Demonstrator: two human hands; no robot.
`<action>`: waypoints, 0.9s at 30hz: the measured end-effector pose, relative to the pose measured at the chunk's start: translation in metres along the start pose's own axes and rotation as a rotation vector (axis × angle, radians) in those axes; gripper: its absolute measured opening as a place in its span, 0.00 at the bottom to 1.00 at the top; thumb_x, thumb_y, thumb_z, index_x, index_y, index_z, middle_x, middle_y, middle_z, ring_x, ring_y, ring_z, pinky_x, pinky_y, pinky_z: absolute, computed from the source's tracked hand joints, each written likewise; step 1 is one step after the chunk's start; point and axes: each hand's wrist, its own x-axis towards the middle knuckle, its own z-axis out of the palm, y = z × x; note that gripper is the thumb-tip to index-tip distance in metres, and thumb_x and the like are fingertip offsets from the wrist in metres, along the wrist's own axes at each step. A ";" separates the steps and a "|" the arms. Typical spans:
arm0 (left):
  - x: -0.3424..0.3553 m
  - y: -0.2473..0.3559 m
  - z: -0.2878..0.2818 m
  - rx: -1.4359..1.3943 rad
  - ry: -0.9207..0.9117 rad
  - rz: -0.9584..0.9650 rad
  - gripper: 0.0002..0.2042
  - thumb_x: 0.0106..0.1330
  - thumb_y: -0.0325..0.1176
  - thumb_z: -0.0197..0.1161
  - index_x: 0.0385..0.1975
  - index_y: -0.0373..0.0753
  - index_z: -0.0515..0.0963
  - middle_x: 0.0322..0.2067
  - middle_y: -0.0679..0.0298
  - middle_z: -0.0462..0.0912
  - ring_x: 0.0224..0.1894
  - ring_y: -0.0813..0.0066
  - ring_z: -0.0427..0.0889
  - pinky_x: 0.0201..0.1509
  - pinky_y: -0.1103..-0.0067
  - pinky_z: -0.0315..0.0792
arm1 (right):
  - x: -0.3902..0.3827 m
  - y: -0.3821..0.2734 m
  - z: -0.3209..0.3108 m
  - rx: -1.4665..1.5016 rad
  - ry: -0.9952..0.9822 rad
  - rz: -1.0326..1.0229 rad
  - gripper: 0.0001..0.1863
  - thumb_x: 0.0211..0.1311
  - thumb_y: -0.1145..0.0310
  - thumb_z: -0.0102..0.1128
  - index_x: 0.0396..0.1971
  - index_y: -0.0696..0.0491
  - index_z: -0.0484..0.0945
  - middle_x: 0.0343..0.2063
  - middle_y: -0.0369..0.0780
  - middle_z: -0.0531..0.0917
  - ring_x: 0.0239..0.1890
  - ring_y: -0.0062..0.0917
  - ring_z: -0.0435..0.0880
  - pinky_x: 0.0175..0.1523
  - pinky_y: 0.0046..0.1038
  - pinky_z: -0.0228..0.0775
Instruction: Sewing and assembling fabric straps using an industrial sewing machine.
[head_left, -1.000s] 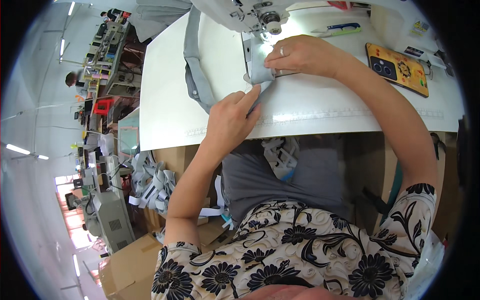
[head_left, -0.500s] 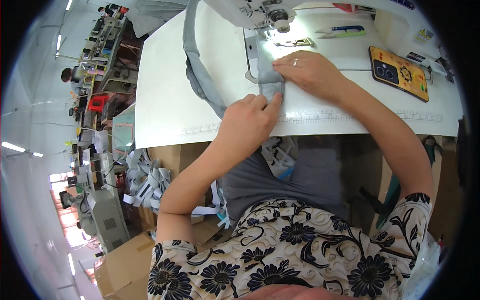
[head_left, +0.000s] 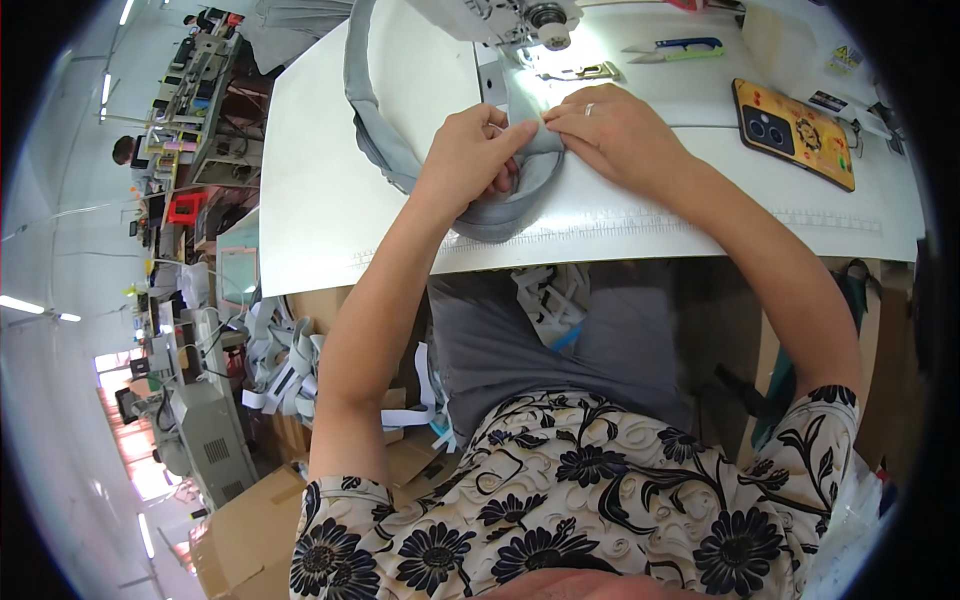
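white sewing table [head_left: 330, 200]: i judge grey fabric strap [head_left: 500, 215] soft, limp; left hand [head_left: 470, 155] and right hand [head_left: 615, 130] fingers pinch its folded edge.

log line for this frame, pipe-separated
left hand: pinching grey fabric strip | right hand: pressing strip flat | place: white table, near sewing machine | phone: right, untouched
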 end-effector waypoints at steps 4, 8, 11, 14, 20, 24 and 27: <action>-0.003 0.000 -0.001 -0.010 -0.010 -0.018 0.17 0.65 0.46 0.63 0.28 0.35 0.76 0.17 0.67 0.76 0.15 0.85 0.73 0.16 0.87 0.62 | 0.002 -0.002 -0.006 -0.045 0.036 0.005 0.08 0.59 0.68 0.59 0.35 0.55 0.82 0.36 0.40 0.85 0.43 0.34 0.81 0.51 0.32 0.72; -0.011 0.001 -0.006 -0.059 -0.022 -0.022 0.17 0.65 0.46 0.63 0.27 0.36 0.77 0.16 0.68 0.75 0.16 0.85 0.73 0.16 0.87 0.62 | 0.003 0.006 -0.006 0.077 0.029 0.103 0.10 0.59 0.67 0.58 0.38 0.55 0.81 0.33 0.41 0.85 0.40 0.31 0.82 0.46 0.32 0.72; -0.014 -0.003 -0.010 -0.158 -0.047 -0.056 0.17 0.65 0.46 0.63 0.28 0.36 0.77 0.16 0.69 0.74 0.15 0.85 0.72 0.16 0.88 0.60 | 0.008 0.002 -0.008 0.392 0.030 0.308 0.13 0.60 0.67 0.57 0.41 0.56 0.81 0.33 0.41 0.85 0.33 0.27 0.83 0.40 0.29 0.73; -0.014 -0.002 -0.013 -0.201 -0.077 -0.080 0.16 0.65 0.45 0.63 0.31 0.36 0.77 0.16 0.69 0.74 0.14 0.84 0.72 0.16 0.88 0.59 | 0.025 -0.004 -0.024 0.744 -0.130 0.697 0.15 0.60 0.68 0.56 0.44 0.58 0.80 0.34 0.42 0.86 0.28 0.22 0.84 0.35 0.26 0.73; -0.010 -0.001 -0.008 -0.311 -0.064 -0.098 0.14 0.66 0.43 0.63 0.35 0.36 0.75 0.14 0.69 0.73 0.13 0.84 0.70 0.15 0.87 0.58 | 0.032 -0.002 -0.034 1.019 -0.203 1.035 0.20 0.60 0.66 0.57 0.51 0.59 0.76 0.38 0.41 0.85 0.23 0.15 0.81 0.23 0.14 0.65; -0.005 -0.004 -0.008 -0.297 -0.106 -0.062 0.14 0.65 0.42 0.64 0.34 0.35 0.76 0.12 0.68 0.73 0.12 0.84 0.69 0.16 0.88 0.58 | 0.032 0.001 -0.031 1.138 -0.226 1.132 0.12 0.66 0.70 0.53 0.38 0.64 0.76 0.28 0.42 0.82 0.20 0.20 0.80 0.22 0.17 0.68; -0.004 -0.008 -0.008 -0.298 -0.096 -0.044 0.14 0.65 0.42 0.64 0.34 0.35 0.76 0.12 0.67 0.73 0.12 0.84 0.69 0.16 0.88 0.59 | 0.039 -0.005 -0.028 1.305 -0.135 1.168 0.13 0.64 0.72 0.55 0.43 0.65 0.75 0.26 0.41 0.82 0.19 0.20 0.79 0.21 0.17 0.68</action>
